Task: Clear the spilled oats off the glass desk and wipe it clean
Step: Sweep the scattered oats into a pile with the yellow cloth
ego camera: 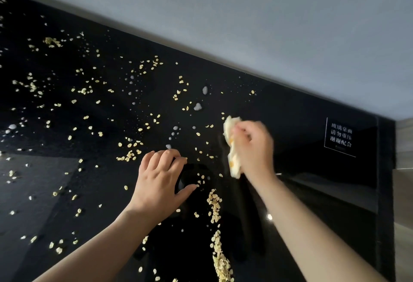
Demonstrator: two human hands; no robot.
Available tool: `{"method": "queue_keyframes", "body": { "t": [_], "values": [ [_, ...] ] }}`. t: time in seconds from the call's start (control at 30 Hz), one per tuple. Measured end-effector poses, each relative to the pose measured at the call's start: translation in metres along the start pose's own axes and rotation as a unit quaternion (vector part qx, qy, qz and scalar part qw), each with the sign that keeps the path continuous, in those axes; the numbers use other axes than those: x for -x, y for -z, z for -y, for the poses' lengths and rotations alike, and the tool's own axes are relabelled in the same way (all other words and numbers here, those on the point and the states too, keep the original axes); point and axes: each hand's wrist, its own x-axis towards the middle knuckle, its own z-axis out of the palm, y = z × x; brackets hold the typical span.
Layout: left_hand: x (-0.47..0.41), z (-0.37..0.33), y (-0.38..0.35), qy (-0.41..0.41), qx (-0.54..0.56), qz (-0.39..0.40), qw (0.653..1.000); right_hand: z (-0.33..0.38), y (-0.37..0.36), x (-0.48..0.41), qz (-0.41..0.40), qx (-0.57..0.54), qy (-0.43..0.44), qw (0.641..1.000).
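Pale oat flakes lie scattered over most of the black glass desk, with small water droplets among them. A dense line of gathered oats runs from the middle toward the near edge. My right hand is closed around a crumpled yellow-white cloth pressed on the glass just right of the scattered flakes; the hand is motion-blurred. My left hand rests on the desk with fingers spread, holding nothing, a little left of the oat line.
A white-lettered sticker sits near the desk's right end. A grey wall runs along the far edge. The desk's right edge drops off to a light floor.
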Motion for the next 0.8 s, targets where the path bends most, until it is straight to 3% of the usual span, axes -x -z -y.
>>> {"method": "queue_keyframes", "body": {
  "t": [0.17, 0.4, 0.67, 0.73, 0.8],
  "values": [
    [-0.005, -0.002, 0.002, 0.021, -0.001, 0.005, 1.0, -0.016, 0.034, -0.109, -0.144, 0.055, -0.047, 0.987],
    [-0.004, -0.002, 0.004, 0.019, 0.012, 0.004, 1.0, -0.038, 0.005, -0.157, -0.139, 0.152, -0.031, 0.978],
    [-0.01, 0.002, 0.011, 0.004, 0.037, -0.002, 0.999, -0.017, -0.027, -0.035, 0.039, 0.12, 0.16, 0.979],
    [-0.012, 0.005, 0.017, 0.002, 0.049, -0.014, 0.999, -0.016, -0.021, -0.008, 0.084, 0.095, 0.169, 0.978],
    [-0.016, 0.011, 0.021, 0.001, 0.056, -0.027, 0.998, -0.012, -0.013, -0.006, 0.065, 0.05, 0.135, 0.987]
  ]
}}
